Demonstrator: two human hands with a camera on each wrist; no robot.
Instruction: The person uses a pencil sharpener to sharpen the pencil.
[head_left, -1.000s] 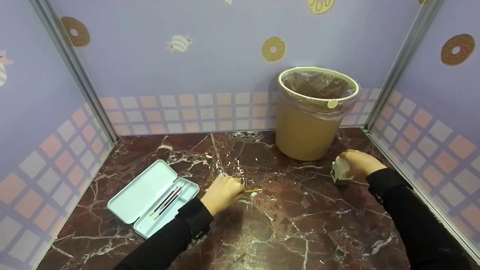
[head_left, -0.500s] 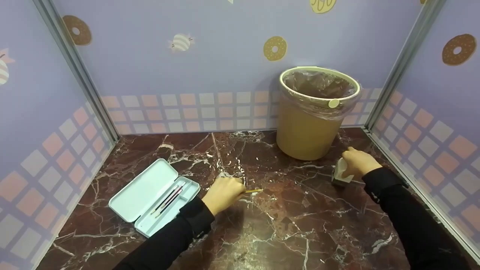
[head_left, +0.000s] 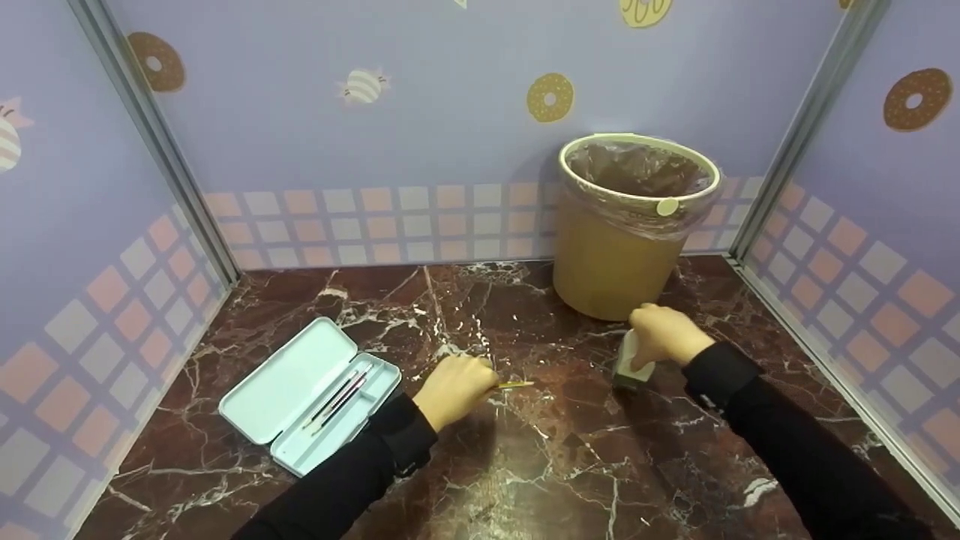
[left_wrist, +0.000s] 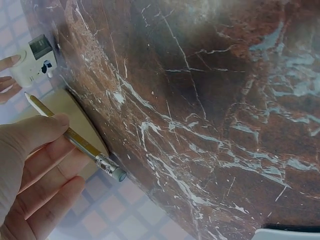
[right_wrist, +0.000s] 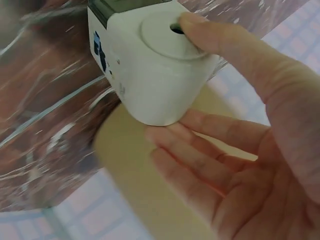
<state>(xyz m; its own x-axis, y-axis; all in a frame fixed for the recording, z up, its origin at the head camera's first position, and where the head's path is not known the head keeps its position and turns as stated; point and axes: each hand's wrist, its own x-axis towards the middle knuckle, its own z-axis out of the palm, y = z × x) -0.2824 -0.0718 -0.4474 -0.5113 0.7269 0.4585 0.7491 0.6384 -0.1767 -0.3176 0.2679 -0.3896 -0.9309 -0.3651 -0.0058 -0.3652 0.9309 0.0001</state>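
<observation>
My left hand [head_left: 456, 384] pinches a yellow pencil [left_wrist: 77, 139] between thumb and fingers. The pencil's pale tip points right in the head view, and its dark eraser end shows in the left wrist view. To the right, my right hand [head_left: 664, 334] grips a white pencil sharpener [right_wrist: 150, 65] with a dark see-through part at one end. The thumb lies by the small hole in its round face, with fingers along the opposite side. A gap separates pencil and sharpener. On the left lies an unfolded light blue pencil case [head_left: 289, 382] with several pencils [head_left: 339, 401] inside.
A tan trash bin [head_left: 611, 262] with a clear liner stands at the back right, behind my right hand. Grey-framed patterned walls enclose the dark red marbled table [head_left: 555, 465] at the back and both sides. Small pale specks lie around its middle.
My right hand has moved left with the sharpener, closer to the pencil. My left hand has shifted slightly right, still holding the pencil. The pencil case and bin stay put.
</observation>
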